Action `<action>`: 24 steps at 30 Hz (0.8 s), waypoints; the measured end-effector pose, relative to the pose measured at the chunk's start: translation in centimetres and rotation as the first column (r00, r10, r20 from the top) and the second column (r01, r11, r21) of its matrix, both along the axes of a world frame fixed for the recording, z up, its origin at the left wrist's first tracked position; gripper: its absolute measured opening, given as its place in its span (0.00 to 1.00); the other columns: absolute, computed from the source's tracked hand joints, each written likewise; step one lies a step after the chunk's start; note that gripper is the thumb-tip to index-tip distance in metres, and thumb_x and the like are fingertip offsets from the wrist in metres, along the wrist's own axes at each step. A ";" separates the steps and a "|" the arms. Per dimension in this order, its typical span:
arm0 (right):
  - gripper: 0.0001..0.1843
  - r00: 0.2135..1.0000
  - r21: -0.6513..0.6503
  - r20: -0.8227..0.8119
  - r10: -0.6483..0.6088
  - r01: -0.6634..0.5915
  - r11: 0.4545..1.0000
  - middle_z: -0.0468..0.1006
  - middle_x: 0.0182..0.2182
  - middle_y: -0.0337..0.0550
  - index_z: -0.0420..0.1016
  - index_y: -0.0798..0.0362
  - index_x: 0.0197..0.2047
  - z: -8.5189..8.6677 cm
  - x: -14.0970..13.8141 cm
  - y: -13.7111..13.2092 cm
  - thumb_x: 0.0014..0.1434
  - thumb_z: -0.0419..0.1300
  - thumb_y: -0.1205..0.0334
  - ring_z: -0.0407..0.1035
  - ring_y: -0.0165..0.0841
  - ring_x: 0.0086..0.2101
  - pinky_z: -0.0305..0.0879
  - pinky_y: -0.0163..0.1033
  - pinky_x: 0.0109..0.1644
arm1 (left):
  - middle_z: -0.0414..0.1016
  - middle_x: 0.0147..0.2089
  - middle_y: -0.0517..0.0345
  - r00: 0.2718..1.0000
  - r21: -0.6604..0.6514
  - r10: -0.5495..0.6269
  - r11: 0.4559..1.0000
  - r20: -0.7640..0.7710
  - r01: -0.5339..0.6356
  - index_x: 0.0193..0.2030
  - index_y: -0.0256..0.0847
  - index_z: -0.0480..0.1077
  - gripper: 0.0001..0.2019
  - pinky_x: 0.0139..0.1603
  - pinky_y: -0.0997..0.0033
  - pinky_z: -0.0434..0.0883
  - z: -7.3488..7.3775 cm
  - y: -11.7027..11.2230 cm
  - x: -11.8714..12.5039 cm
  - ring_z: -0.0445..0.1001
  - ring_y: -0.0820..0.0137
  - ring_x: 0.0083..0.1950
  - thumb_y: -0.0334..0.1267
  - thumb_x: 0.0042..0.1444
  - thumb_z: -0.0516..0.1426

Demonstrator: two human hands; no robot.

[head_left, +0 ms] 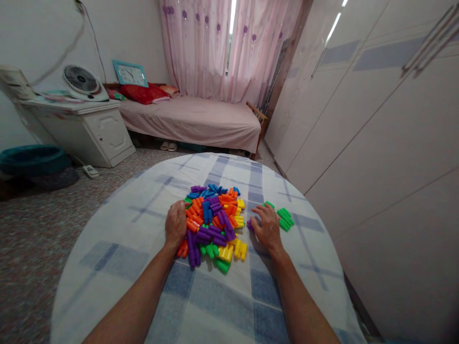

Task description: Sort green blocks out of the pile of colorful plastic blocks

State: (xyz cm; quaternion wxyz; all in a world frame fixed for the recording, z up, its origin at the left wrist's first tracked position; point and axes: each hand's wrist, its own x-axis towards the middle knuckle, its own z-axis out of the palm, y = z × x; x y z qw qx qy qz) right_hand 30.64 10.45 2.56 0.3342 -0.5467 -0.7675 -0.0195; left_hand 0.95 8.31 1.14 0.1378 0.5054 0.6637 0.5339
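A heap of colourful plastic toy building pieces, tube-shaped and joined in rows, lies in the middle of the table, in purple, orange, blue, yellow and green. At the heap's left edge is my left hand, its fingers curled in against the pieces. Whatever those fingers hold, if anything, is hidden. To the right of the heap my right hand hovers low or rests with fingers apart. A purple piece shows beside its thumb, and a green piece is partly covered by its fingers. Another green piece lies just right of it.
A blue-and-white checked cloth covers the round table. Beyond it stand a bed and pink curtains. A white cabinet with a fan is at the left, near a teal bin. Wardrobe doors line the right.
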 end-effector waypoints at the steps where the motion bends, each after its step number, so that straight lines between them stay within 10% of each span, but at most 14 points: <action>1: 0.14 0.999 -0.022 0.011 0.036 -0.035 0.999 0.73 0.50 0.45 0.74 0.50 0.46 0.1 -0.3 -0.3 0.57 0.55 0.62 0.55 0.42 0.58 0.51 0.51 0.60 | 0.71 0.46 0.49 1.000 -0.002 0.000 1.000 0.000 0.000 0.38 0.40 0.70 0.24 0.58 0.60 0.62 0.0 0.0 0.0 0.68 0.62 0.52 0.49 0.63 0.37; 9: 0.22 0.982 -0.182 0.098 0.163 -0.143 0.973 0.71 0.53 0.48 0.71 0.52 0.51 -1.2 -1.9 -1.2 0.52 0.58 0.62 0.53 0.47 0.60 0.52 0.54 0.59 | 0.71 0.47 0.48 1.000 -0.001 0.005 1.000 0.000 -0.005 0.39 0.39 0.70 0.24 0.60 0.59 0.62 0.0 0.1 0.0 0.67 0.62 0.53 0.49 0.63 0.37; 24: 0.15 0.995 -0.031 -0.091 0.047 -0.050 0.998 0.75 0.41 0.46 0.72 0.53 0.44 -0.7 -1.2 -0.6 0.53 0.55 0.64 0.67 0.38 0.45 0.57 0.45 0.52 | 0.72 0.45 0.49 1.000 0.022 -0.010 1.000 -0.018 0.010 0.38 0.40 0.69 0.22 0.58 0.58 0.63 -0.5 0.3 -0.3 0.68 0.62 0.51 0.48 0.62 0.38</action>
